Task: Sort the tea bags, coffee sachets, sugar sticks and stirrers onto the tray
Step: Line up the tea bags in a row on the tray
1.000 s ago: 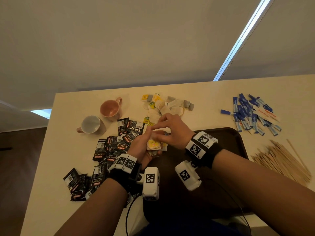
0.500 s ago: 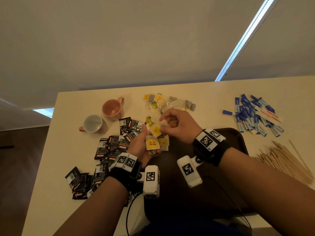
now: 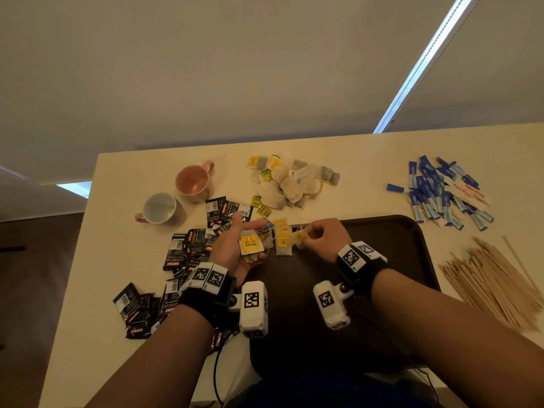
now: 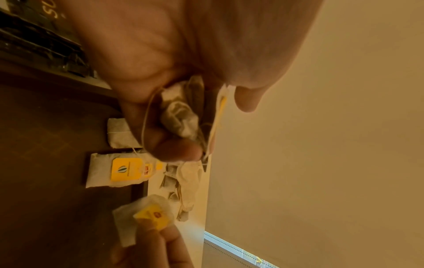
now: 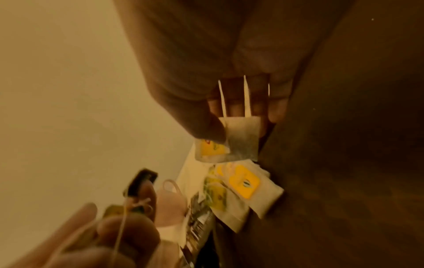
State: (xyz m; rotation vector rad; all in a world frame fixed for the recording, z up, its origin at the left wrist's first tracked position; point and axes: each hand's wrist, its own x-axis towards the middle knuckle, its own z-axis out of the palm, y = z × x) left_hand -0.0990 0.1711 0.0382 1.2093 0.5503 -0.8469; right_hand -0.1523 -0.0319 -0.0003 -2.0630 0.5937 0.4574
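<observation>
In the head view, both hands meet just below the centre of the frame, over the far left corner of the dark brown tray. The left hand lies palm up with its fingers loosely curled round a small bundle of tea bags; the top one shows a yellow tag that reads RELAX. In the left wrist view a thread loops round those fingers. The right hand pinches a single tea bag with a yellow tag between thumb and fingertips, its other fingers curled in; the right wrist view shows the bag hanging from that pinch.

Between the two hands, one tea bag with a yellow tag lies flat on the tray, close to its far rim. A loose pile of tea bags sits on the cream table above the hands in the frame. Black coffee sachets are scattered left of the tray. Blue sugar sticks lie in a heap at the upper right, and wooden stirrers fan out at the right edge. A pink mug and a white-lined mug stand at the upper left of the table, close together.
</observation>
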